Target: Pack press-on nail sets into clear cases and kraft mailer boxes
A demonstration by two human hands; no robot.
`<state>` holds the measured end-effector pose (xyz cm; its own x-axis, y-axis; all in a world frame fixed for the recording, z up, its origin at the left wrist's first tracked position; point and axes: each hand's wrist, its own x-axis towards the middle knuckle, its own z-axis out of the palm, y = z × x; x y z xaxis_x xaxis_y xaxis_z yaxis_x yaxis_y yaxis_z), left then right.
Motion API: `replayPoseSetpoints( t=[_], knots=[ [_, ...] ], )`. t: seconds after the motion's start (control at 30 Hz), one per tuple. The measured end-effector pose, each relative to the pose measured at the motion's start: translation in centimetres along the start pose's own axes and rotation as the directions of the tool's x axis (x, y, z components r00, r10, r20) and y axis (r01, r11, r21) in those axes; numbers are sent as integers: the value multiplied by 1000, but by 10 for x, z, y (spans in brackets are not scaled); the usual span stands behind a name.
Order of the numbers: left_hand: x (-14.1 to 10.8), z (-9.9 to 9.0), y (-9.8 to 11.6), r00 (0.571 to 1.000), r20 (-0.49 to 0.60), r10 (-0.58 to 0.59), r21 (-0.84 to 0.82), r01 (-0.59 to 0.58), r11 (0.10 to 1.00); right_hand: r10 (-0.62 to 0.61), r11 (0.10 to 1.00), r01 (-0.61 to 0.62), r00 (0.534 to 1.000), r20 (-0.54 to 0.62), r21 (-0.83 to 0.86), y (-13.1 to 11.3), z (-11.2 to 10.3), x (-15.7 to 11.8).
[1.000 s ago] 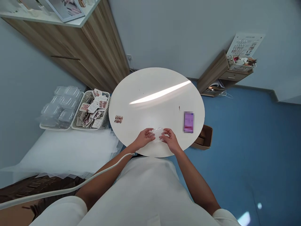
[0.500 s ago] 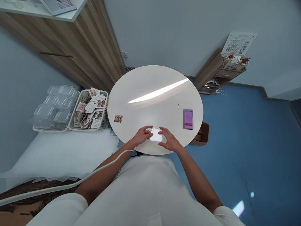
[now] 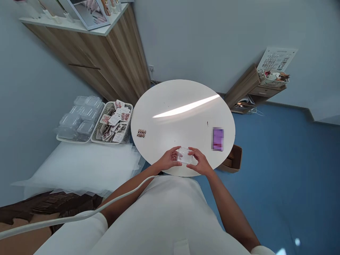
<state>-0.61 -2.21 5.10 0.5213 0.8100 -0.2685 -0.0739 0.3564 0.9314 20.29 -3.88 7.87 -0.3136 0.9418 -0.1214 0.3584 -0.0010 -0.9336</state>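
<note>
Far left: stacked clear plastic boxes [image 3: 79, 117], white basket of cards [image 3: 126, 132] just beside them, translucent sheets [image 3: 87, 164] below both. Pale cable [image 3: 117, 198] crosses over the left forearm. Wood-look cabinet [image 3: 117, 56] behind; more of its white top and picture frame [image 3: 91, 14] in view than in the last frame. Whole scene sits further right and a bit lower now, so the camera view has shifted.

White round table [image 3: 175, 124]: small set of reddish-brown nail-shaped pieces [image 3: 141, 133] at its left side, same spot as before. Left hand [image 3: 169, 159] partly closed, gripping left side of the clear flat case [image 3: 185, 156], thumb at the lower left corner, fingers up the left side. Case is over the near part of the table, between both hands; it was bright white with glare, now looks see-through. Can't tell if it touches the tabletop. Right hand [image 3: 199, 162] half-open in a C shape, fingers on the case's upper right, thumb at its lower right.

Further right: tiny dark piece [image 3: 207, 123], then pixelated purple item [image 3: 218, 139], both unmoved on the table. Open cardboard box [image 3: 234, 159] on the floor past the table's right edge.
</note>
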Motion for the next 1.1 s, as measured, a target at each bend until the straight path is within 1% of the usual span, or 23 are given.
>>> replayPoseSetpoints(
  t=[0.1,0.23,0.33,0.5,0.63,0.7,0.77,0.83,0.9,0.97,1.1],
  knots=[
    [-1,6,-3,1000,-25,18,-15,-18,1000,-15,998,16,1000,-12,66,5,-1,-1],
    [-3,13,-1,999,-48,17,-35,-19,999,-25,986,26,1000,-9,164,13,-2,0],
    [-3,17,-3,997,-82,7,-47,-11,999,-13,976,9,1000,17,218,20,-4,1],
    [-3,26,-13,992,-125,-3,-52,-4,999,-3,941,-20,998,68,338,27,-10,2],
    [-5,35,-14,991,-130,-43,-163,21,986,-3,945,-39,992,129,326,26,-17,6],
    [-6,37,-13,988,-130,-88,-218,58,974,2,946,-49,989,146,320,26,-19,9],
    [-8,37,-13,974,-169,-149,-238,106,966,1,944,-52,988,156,325,26,-21,11],
    [-9,36,-15,957,-219,-190,-214,143,966,6,937,-67,984,177,343,26,-22,13],
    [-10,36,-20,949,-240,-207,-174,167,970,38,919,-110,981,191,378,28,-23,17],
    [-11,36,-27,946,-248,-211,-150,178,973,103,896,-169,979,178,411,31,-22,22],
    [-10,39,-40,941,-276,-194,-114,168,979,266,855,-274,961,80,440,38,-16,34]
  ],
)
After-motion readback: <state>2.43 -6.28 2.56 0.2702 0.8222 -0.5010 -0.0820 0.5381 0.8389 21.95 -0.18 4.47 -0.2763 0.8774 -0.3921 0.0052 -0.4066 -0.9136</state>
